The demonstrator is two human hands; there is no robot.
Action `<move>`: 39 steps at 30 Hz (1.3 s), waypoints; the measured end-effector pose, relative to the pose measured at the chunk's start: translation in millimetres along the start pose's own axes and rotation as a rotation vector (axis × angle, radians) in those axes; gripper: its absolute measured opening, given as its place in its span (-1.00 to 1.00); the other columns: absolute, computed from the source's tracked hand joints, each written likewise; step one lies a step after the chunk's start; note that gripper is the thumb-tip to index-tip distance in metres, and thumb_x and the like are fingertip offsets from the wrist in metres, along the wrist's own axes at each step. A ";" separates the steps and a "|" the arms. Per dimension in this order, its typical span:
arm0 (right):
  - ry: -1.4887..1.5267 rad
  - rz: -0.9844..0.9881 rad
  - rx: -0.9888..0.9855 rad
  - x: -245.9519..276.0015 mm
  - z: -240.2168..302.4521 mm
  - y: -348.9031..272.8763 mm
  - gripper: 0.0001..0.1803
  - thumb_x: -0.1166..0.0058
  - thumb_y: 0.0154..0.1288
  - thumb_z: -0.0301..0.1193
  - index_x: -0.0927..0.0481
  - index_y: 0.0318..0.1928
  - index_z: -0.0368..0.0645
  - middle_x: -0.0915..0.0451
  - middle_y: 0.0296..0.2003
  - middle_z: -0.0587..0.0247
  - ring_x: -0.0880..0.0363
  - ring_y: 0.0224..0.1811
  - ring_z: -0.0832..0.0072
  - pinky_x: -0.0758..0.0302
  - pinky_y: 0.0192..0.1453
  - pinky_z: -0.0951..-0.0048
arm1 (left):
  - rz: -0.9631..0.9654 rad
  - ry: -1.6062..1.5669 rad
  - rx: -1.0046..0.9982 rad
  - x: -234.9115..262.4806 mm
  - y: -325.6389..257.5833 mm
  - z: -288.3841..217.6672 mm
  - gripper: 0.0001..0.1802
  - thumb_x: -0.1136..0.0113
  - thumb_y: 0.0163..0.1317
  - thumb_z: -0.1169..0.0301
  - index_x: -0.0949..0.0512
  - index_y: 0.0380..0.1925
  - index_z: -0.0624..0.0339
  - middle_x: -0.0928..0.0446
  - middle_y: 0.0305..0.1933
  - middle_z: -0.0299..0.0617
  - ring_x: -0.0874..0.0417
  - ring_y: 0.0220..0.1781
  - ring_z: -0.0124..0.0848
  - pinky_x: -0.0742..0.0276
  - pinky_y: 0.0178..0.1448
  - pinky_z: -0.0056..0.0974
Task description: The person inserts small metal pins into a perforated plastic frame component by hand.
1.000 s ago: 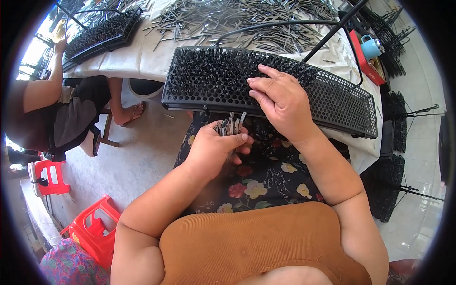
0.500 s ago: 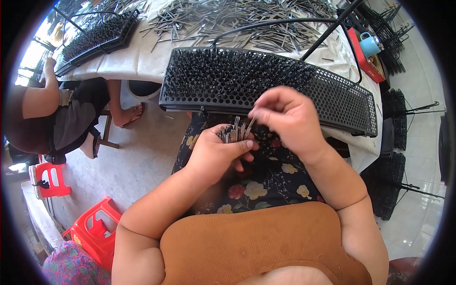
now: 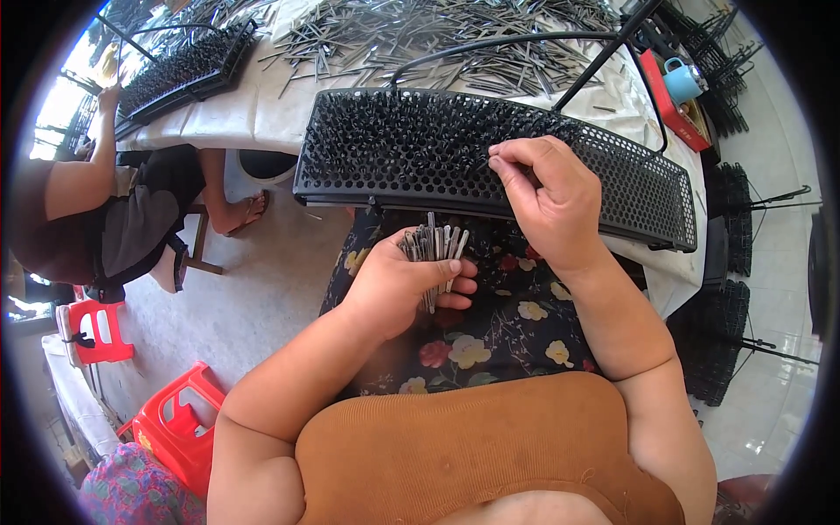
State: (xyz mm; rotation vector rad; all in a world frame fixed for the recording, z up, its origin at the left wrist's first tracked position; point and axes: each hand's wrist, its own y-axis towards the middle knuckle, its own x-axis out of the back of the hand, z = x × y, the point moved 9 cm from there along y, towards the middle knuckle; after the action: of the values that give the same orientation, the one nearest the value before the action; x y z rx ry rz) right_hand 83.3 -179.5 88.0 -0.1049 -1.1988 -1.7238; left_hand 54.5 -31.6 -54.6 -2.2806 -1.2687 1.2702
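My left hand (image 3: 404, 282) is closed round a bunch of thin metal strips (image 3: 430, 245), which stand up between thumb and fingers above my lap. My right hand (image 3: 560, 197) is over the black perforated rack (image 3: 604, 188). Its thumb and forefinger are pinched together at the rack's holes; whatever they hold is too small or hidden to make out. Small dark pieces (image 3: 394, 140) stand densely in the holes on the rack's left and middle part, while bare holes show along its front row and at the right end.
Loose metal strips (image 3: 394, 44) lie heaped on the white-covered table (image 3: 236, 105). A black bar (image 3: 604, 66) rises over the rack. On the left, a co-worker's arm (image 3: 83, 184) reaches to a second filled rack (image 3: 188, 74). A blue mug (image 3: 682, 83) stands in a red box; red stools (image 3: 184, 420) stand lower left.
My right hand has moved from beside the bunch, where it pinched a strip, up and right to the rack. The bunch in my left hand fans out more. The co-worker's arm has shifted.
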 end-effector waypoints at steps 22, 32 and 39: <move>0.607 0.420 -0.602 -40.8 -9.8 -55.3 -0.78 -0.23 0.20 -0.60 -0.65 -0.11 -0.31 -0.71 -0.27 0.21 -0.66 -0.27 0.60 -0.58 -0.17 0.60 | 0.026 -0.069 -0.147 -7.8 -4.8 -13.2 -0.78 -0.17 0.25 0.60 -0.52 -0.09 0.33 -0.62 -0.24 -0.01 -0.71 -0.26 -0.21 -0.73 -0.23 -0.14; 0.306 -0.070 -0.286 14.2 -43.1 -26.9 -0.88 -0.26 0.22 -0.60 -0.67 -0.22 -0.31 -0.73 -0.29 0.18 -0.70 -0.26 0.58 -0.59 -0.17 0.60 | -0.024 0.011 0.021 -3.7 1.4 -0.3 -0.84 -0.18 0.26 0.57 -0.50 -0.17 0.37 -0.62 -0.26 0.02 -0.72 -0.27 -0.17 -0.74 -0.26 -0.12; 0.072 0.042 -0.204 14.4 -32.7 -22.0 -0.89 -0.27 0.19 -0.64 -0.69 -0.24 -0.30 -0.73 -0.30 0.17 -0.71 -0.26 0.56 -0.61 -0.15 0.59 | -0.036 0.049 0.019 -4.3 0.5 1.6 -0.84 -0.19 0.26 0.58 -0.50 -0.18 0.38 -0.61 -0.27 0.04 -0.72 -0.26 -0.15 -0.74 -0.25 -0.10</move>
State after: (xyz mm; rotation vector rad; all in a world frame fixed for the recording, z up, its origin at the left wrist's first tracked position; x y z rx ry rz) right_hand 73.6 -213.1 64.9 -0.1874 -0.9601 -1.7935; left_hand 52.5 -35.5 -53.3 -2.2511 -1.2698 1.2012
